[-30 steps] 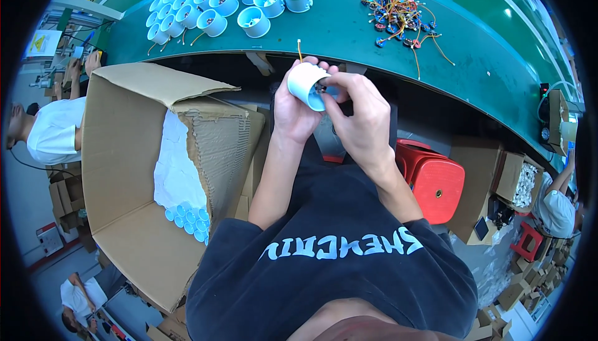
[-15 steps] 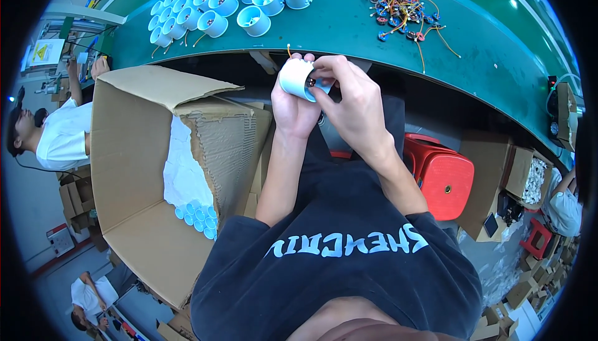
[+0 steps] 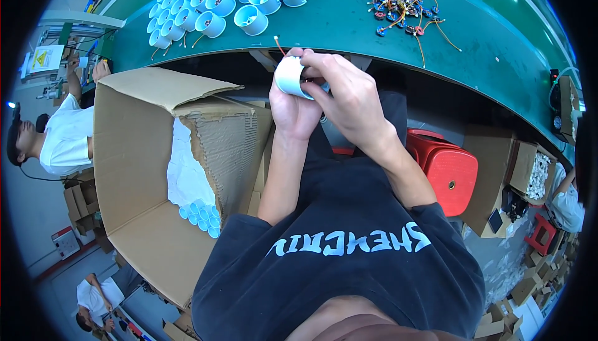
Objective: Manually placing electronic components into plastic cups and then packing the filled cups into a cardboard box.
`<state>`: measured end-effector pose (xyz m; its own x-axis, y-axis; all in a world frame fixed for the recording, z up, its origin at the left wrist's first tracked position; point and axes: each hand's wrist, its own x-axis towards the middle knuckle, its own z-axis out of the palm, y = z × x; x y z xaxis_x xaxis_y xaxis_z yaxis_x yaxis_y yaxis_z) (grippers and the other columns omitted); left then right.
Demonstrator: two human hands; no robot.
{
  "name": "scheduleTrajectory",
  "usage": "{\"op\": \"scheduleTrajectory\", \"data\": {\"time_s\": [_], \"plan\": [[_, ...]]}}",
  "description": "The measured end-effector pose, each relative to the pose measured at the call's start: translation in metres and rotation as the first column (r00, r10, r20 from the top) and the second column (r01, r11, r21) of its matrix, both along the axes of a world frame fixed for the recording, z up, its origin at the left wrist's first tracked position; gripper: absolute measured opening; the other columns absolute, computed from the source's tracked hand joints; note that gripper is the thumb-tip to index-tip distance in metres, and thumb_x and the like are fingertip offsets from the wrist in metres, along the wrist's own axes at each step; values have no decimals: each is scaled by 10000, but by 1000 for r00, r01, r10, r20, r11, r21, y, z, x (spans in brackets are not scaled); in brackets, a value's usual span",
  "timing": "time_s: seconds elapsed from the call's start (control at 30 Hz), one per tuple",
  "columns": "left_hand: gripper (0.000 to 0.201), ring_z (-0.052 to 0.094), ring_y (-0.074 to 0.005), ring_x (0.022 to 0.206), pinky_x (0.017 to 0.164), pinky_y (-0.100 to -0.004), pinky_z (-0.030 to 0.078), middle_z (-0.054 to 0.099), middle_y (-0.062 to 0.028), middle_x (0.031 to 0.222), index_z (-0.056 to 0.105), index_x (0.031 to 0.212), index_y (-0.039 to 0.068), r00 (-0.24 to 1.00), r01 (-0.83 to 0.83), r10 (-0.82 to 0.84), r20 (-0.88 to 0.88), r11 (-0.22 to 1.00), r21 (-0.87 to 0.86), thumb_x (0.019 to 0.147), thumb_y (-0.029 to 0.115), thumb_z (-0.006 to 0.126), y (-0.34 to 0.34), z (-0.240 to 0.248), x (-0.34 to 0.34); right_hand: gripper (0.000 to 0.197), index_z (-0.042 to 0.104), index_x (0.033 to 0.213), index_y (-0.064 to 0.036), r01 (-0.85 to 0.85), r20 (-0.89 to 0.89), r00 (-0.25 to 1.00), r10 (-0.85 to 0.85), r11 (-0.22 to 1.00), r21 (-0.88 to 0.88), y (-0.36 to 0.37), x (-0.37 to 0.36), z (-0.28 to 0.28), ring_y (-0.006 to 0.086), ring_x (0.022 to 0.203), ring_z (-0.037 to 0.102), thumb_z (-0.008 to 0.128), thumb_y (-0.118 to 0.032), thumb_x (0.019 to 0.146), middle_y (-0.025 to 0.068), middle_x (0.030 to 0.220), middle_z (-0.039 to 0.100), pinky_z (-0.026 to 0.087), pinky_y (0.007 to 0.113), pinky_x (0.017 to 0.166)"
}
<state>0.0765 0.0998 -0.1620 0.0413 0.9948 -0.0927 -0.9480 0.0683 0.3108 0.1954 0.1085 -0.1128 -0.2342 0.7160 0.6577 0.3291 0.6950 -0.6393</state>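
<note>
My left hand (image 3: 291, 112) is wrapped round a light-blue plastic cup (image 3: 289, 78), held tilted with its mouth to the right. From its far end sticks a short orange wire (image 3: 278, 44). The fingers of my right hand (image 3: 346, 92) reach into the cup's mouth and pinch there; a small dark part showed at that spot a moment ago and is now mostly hidden by the fingers. On the green bench (image 3: 336, 26) beyond stand several like cups (image 3: 251, 21), some with small parts and wires in them. A tangled pile of small wired coils (image 3: 398, 4) lies to their right.
At my left stands a large open cardboard box (image 3: 143, 154) with white paper and several blue cups (image 3: 200, 216) inside. A red stool (image 3: 451, 182) is at my right, beside cardboard boxes (image 3: 489, 179). Other people (image 3: 67, 138) work at the left, lower left and far right.
The cup has shifted slightly left and turned a little, with its wire standing out more. My right fingers have gone deeper into its mouth and cover the part inside.
</note>
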Motion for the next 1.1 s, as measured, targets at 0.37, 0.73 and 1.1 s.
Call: {"op": "scheduleTrajectory", "data": {"time_s": [0.37, 0.73, 1.1], "plan": [[322, 554, -221, 1029, 963, -386, 424, 590, -109, 1090, 542, 1107, 48, 990, -48, 64, -128, 991, 127, 1015, 283, 343, -2, -13, -3, 394, 604, 1071, -18, -126, -31, 992, 122, 982, -141, 6, 8, -9, 188, 765, 681, 726, 53, 704, 95, 846, 670, 547, 292, 667], [326, 588, -270, 1018, 921, -421, 464, 622, -122, 1050, 557, 1137, 42, 998, 51, -47, -35, 989, 141, 1006, 265, 357, 6, -47, -13, 435, 617, 1113, -31, -46, -140, 990, 3, 950, -308, -4, -1, -22, 209, 775, 663, 755, 23, 704, 100, 909, 688, 545, 299, 702], [342, 581, -283, 1095, 992, -421, 461, 628, -134, 1133, 555, 1233, 48, 959, -26, 5, 282, 997, 72, 998, 218, 377, 0, -22, -3, 468, 637, 1089, -7, 71, 1, 997, -71, 993, -94, -18, -4, -17, 304, 976, 628, 826, -94, 670, 176, 1211, 596, 527, 365, 842]]}}
